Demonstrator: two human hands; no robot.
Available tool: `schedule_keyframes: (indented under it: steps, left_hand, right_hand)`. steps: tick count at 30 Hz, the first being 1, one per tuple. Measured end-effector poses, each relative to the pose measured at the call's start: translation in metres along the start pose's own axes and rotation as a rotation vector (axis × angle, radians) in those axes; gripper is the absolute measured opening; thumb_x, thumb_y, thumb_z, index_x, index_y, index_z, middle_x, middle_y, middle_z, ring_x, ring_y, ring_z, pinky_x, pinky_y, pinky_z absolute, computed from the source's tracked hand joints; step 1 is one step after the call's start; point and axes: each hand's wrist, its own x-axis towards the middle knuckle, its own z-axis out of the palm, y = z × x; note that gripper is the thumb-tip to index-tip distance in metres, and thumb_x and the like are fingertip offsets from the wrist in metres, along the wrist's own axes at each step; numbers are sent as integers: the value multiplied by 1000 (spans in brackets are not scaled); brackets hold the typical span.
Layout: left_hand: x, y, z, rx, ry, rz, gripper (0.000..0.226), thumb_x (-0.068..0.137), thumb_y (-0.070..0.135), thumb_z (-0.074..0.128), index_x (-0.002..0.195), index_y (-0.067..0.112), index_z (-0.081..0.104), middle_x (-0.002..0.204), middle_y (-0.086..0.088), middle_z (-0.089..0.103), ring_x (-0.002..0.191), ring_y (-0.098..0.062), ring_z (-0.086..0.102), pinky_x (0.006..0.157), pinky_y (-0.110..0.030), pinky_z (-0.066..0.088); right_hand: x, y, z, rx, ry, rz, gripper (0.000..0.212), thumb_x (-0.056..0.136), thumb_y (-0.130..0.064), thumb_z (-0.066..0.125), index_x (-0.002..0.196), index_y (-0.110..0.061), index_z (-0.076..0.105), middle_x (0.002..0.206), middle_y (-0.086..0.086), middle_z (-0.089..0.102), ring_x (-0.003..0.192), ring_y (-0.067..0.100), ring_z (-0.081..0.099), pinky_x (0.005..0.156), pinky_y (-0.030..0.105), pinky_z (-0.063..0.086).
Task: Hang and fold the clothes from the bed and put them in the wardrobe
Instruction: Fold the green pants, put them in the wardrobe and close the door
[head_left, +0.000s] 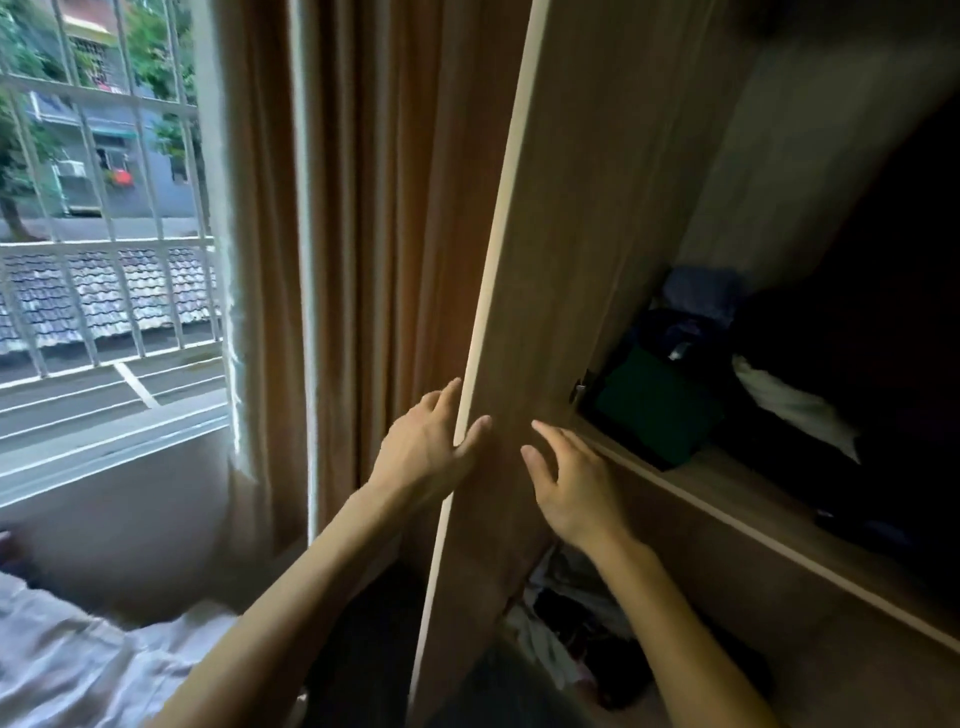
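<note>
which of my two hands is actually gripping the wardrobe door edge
The left hand: its thumb and fingers wrap the pale edge of the brown wooden wardrobe door. The right hand hovers open beside it, holding nothing.

Daylight came through the barred window (104, 208) at left. The wardrobe interior (857, 322) lay in deep shadow. Wide-angle distortion bent the edges, slightly blurred.

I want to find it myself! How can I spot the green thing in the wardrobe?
Start at the open wardrobe door, whose edge the left hand holds. Just right of it is a wooden shelf piled with dark clothes. The green folded cloth lies at the shelf's left end, the only green piece beside black and white ones.
</note>
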Motion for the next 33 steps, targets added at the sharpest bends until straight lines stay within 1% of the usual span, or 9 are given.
schedule_keyframes:
  steps: [4,11,12,14,17,21,26,30,33]
  left_hand:
    - [44,-13,0,90,29,120,72,91,63,28,148,19,21,144,-7,42,128,-25,44,102,-40,37]
    - [83,-38,20,-95,-127,181,74,91,63,28,148,16,17,148,-7,38,127,-28,46,97,-41,41]
    - [86,-38,22,-137,-144,190,73,91,63,29,146,16,21,144,-7,43,124,-28,50,94,-41,43]
    - [88,-37,28,-271,-161,195,58,90,62,35,129,20,33,121,-6,58,105,-27,60,80,-37,49]
    - [85,-35,31,-359,-177,224,43,88,59,44,111,25,32,99,4,55,83,-22,62,67,-30,44]
    - [79,-29,36,-411,-162,280,44,88,56,48,113,25,28,105,2,56,81,-25,63,64,-30,44]
    - [65,-9,44,-436,-181,372,52,88,46,50,126,21,25,108,-5,60,80,-29,63,68,-40,53]
    - [52,12,60,-377,-226,533,64,89,47,50,136,18,19,103,-3,57,72,-20,59,57,-30,47]
    - [49,33,73,-322,-252,655,67,90,49,50,140,16,20,126,-4,52,92,-20,60,69,-26,45]
  right_hand:
    - [28,-5,7,-35,81,81,45,98,-44,38,139,-25,43,141,-5,47,129,15,43,106,36,38]
    - [49,-22,35,-99,123,198,46,98,-45,38,140,-24,42,142,-5,45,131,15,40,108,34,35]
    - [49,-23,37,-110,125,212,46,98,-44,38,140,-24,42,142,-5,44,131,15,40,108,35,35]
    - [50,-23,37,-126,138,248,46,98,-42,40,140,-24,42,143,-4,44,131,15,40,108,36,36]
    - [45,-20,35,-151,149,289,45,99,-41,41,140,-23,43,142,-5,45,130,14,41,108,34,35]
    - [32,-7,33,-164,147,354,48,97,-48,39,140,-27,43,142,-8,46,129,13,43,105,35,39]
    - [10,12,24,-227,145,418,48,97,-49,36,139,-26,44,140,-6,48,126,15,46,101,32,41]
    - [-9,20,19,-249,164,467,51,96,-50,34,138,-25,44,140,-4,48,124,17,48,99,33,43]
    - [-24,30,8,-247,198,504,50,95,-50,34,138,-26,44,139,-5,48,124,16,49,99,31,43]
